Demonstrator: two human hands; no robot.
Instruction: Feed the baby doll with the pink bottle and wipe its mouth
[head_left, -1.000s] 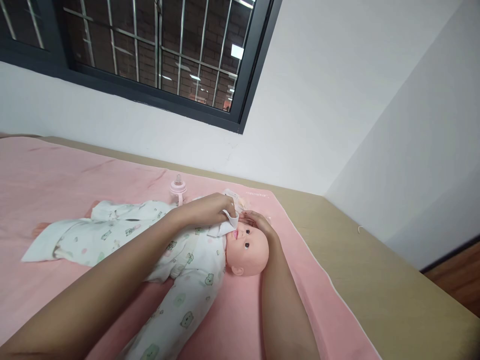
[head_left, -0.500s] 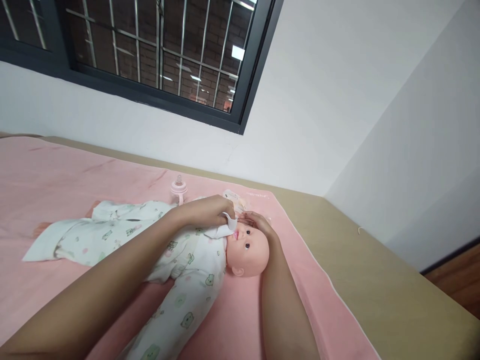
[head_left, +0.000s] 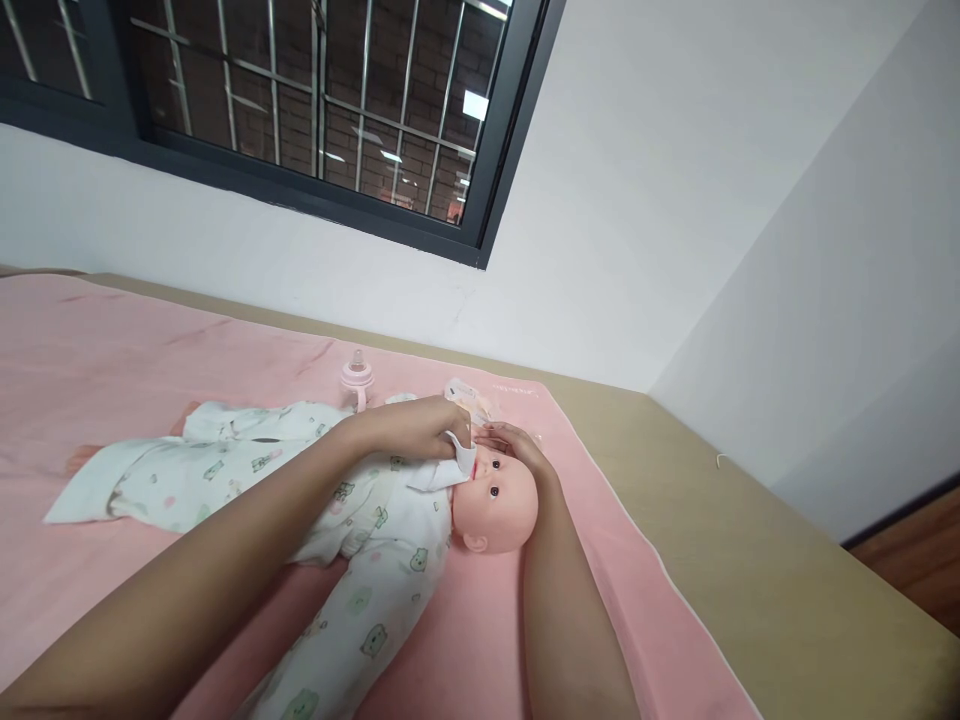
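Observation:
A baby doll in white patterned clothes lies on its back on a pink mat, its head toward the right. My left hand reaches over the doll's chest, its fingers closed on a white cloth at the doll's mouth and chin. On the far side of the doll's head, my right hand rests against the cheek, fingers stretched out and holding nothing. The doll's far cheek and ear are hidden by my right hand.
A pink baby bottle stands beyond the doll's body. Near my hands lies a clear plastic packet. The mat covers a wooden surface that meets a white wall with a barred, dark-framed window.
My left hand has shifted slightly, and the white cloth now covers more of the doll's mouth. My right hand and the doll have stayed in place.

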